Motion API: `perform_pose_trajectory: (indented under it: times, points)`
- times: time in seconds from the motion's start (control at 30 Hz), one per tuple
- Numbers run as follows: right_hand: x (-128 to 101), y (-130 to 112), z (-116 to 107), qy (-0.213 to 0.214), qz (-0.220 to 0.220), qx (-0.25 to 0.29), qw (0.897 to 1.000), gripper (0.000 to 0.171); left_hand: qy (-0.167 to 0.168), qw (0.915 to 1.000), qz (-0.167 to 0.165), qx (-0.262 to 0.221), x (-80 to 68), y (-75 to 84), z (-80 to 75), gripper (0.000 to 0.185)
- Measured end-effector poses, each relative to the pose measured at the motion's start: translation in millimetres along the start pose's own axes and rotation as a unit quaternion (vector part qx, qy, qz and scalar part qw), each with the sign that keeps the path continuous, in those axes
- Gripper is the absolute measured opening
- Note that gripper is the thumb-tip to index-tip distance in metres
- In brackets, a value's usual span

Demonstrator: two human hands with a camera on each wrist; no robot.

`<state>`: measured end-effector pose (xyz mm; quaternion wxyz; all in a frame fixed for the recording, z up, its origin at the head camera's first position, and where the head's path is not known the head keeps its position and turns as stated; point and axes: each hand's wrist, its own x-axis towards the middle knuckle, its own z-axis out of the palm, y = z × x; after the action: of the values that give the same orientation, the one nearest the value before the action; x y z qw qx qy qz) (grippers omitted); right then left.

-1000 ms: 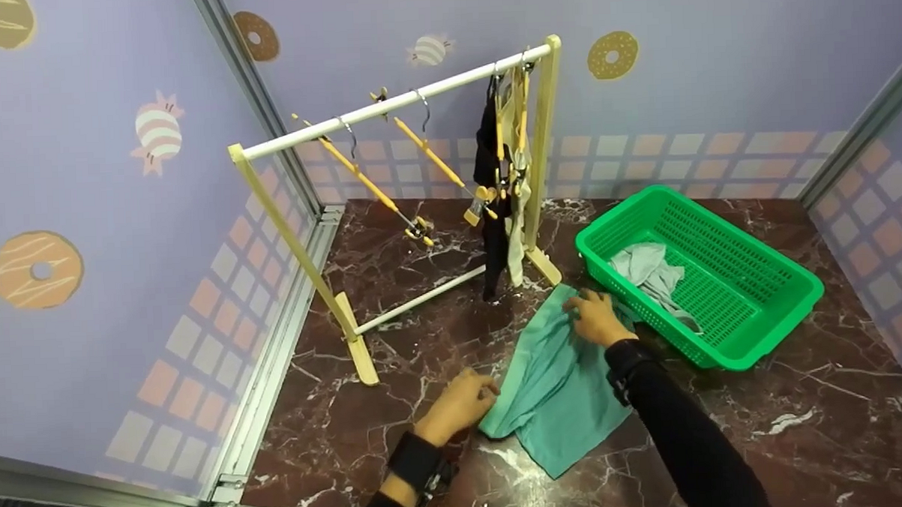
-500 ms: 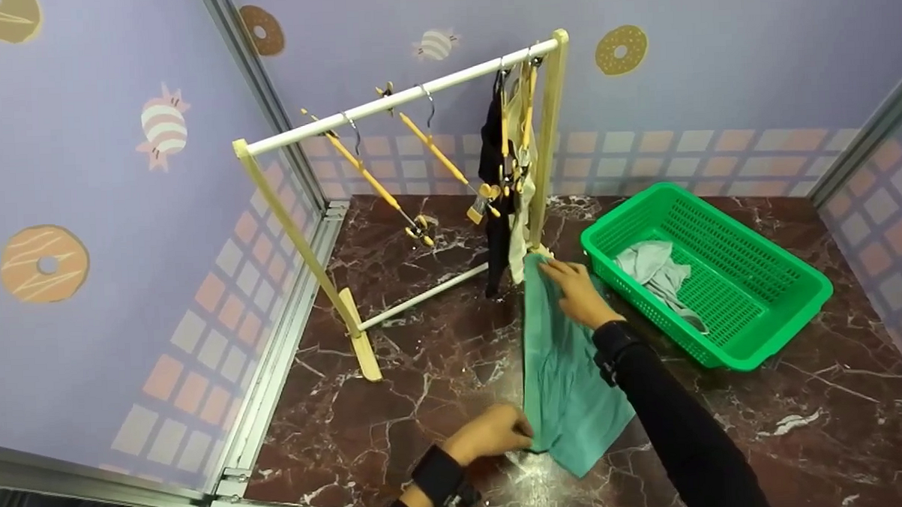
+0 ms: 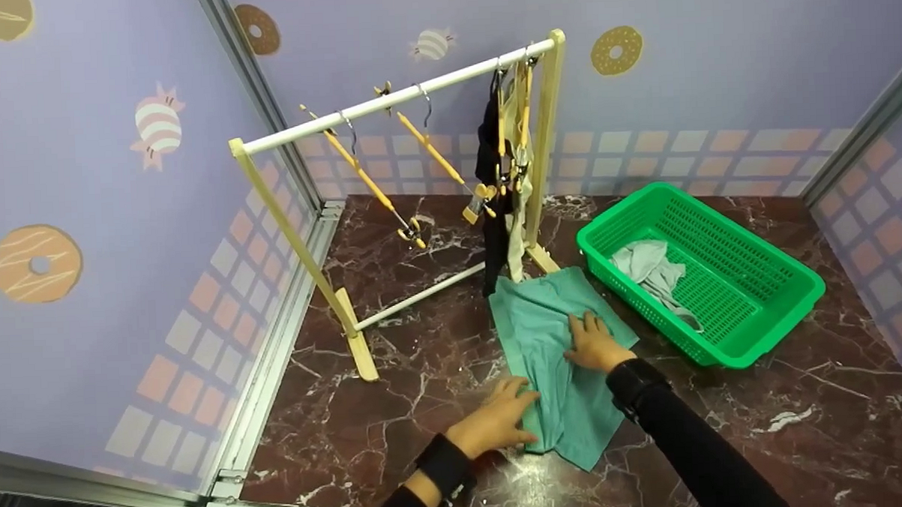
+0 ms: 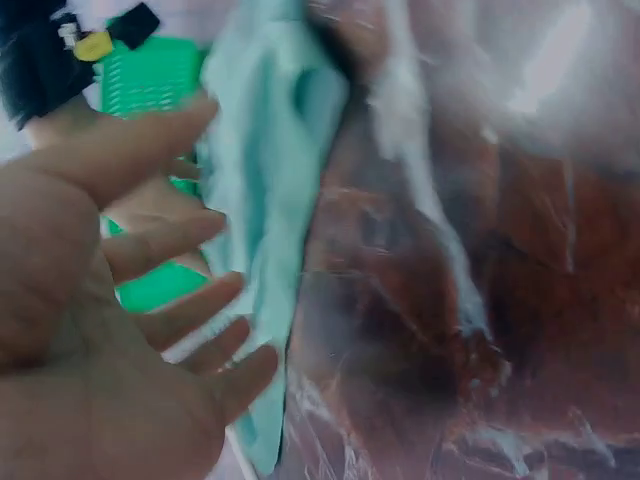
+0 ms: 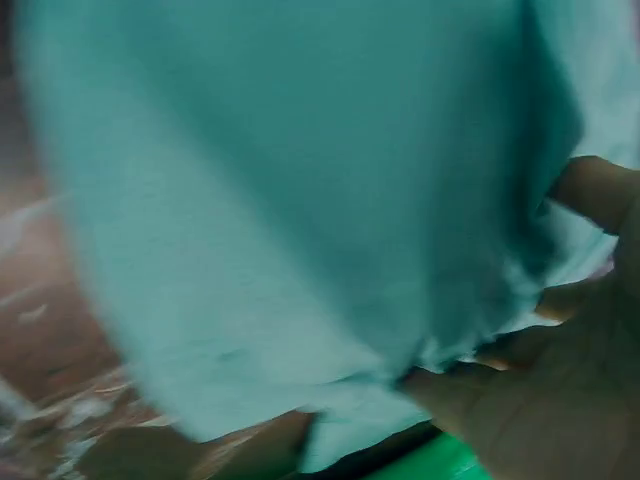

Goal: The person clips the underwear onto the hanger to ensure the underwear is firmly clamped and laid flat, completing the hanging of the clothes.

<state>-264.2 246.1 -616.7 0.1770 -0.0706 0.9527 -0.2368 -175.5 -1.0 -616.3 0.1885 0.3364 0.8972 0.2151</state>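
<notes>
Both hands, left (image 3: 494,424) and right (image 3: 593,344), lie flat, fingers spread, gripping nothing, on the teal cotton garment (image 3: 552,355); pressing sideways could bunch it on the slick marble tabletop (image 3: 395,375).

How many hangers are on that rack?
4, as far as I can tell: two bare ones hang along the rack; two more sit at its right end carrying clothes. Others could hide among those clothes.

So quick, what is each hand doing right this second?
Left hand: open, fingers flat on the teal cotton garment.
Right hand: open, pressing flat on the same garment.
</notes>
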Motion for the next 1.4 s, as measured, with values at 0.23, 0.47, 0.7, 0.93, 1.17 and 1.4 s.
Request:
perform_pose_trajectory:
  times: [0.23, 0.47, 0.7, 0.93, 1.17, 1.4]
  points:
    - [-0.5, 34.4, -7.5, 0.042, -0.083, 0.003, 0.996, 0.082, -0.037, 0.9872, -0.009, 0.155, 12.5, 6.6, 9.1, 0.091]
    - [-43.4, 29.9, 5.9, 0.009, -0.092, -0.005, 0.996, 0.114, -0.026, 0.9852, -0.014, 0.169, -1.8, -2.6, 10.0, 0.077]
    - [-50.5, 49.2, -16.8, -0.087, -0.064, -0.062, 0.992, 0.12, -0.08, 0.9905, -0.011, 0.111, -10.3, 2.6, 6.9, 0.08]
    - [-35.7, 47.5, -20.8, -0.009, -0.108, -0.071, 0.992, 0.071, -0.084, 0.9878, -0.014, 0.131, -8.2, 12.0, 14.0, 0.073]
    - [-21.9, 38.1, -17.3, -0.017, 0.022, -0.042, 0.999, 0.07, -0.084, 0.9783, -0.016, 0.188, -9.7, 20.9, 16.6, 0.075]
    - [-0.8, 14.4, -25.0, 0.062, 0.041, -0.083, 0.994, 0.032, -0.096, 0.9816, -0.029, 0.163, -9.7, 20.8, 14.3, 0.065]
